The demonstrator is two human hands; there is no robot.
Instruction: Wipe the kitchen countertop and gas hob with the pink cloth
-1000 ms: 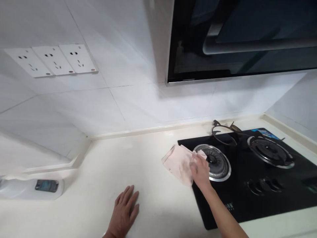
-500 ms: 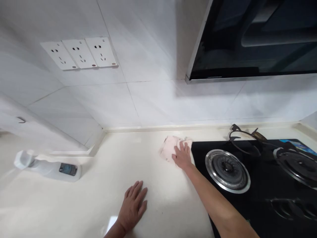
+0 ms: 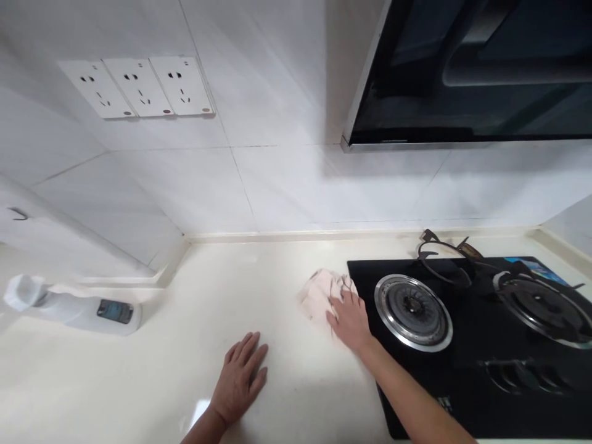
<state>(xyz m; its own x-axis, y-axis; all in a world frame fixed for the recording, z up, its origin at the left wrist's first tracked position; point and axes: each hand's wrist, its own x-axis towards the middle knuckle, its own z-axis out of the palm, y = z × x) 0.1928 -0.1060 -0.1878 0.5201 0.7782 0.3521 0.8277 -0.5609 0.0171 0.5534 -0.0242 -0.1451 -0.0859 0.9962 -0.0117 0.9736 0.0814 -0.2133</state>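
A pale pink cloth (image 3: 319, 296) lies crumpled on the cream countertop (image 3: 222, 296), close to the left edge of the black gas stove. My right hand (image 3: 350, 317) presses down on the cloth's right part, its fingers curled slightly into the fabric. Lower and further left, my left hand (image 3: 240, 377) rests flat on the counter with fingers stretched out, holding nothing.
The gas stove (image 3: 462, 370) fills the right side, with a round burner (image 3: 413, 312) near my right forearm. A loose pan support (image 3: 444, 265) leans at its back. A white spray bottle (image 3: 83, 311) lies at far left. A dark range hood (image 3: 472, 111) overhangs the stove.
My right hand has pulled the cloth towards me, away from the back wall. The left hand stays flat on the counter. The view has shifted slightly.
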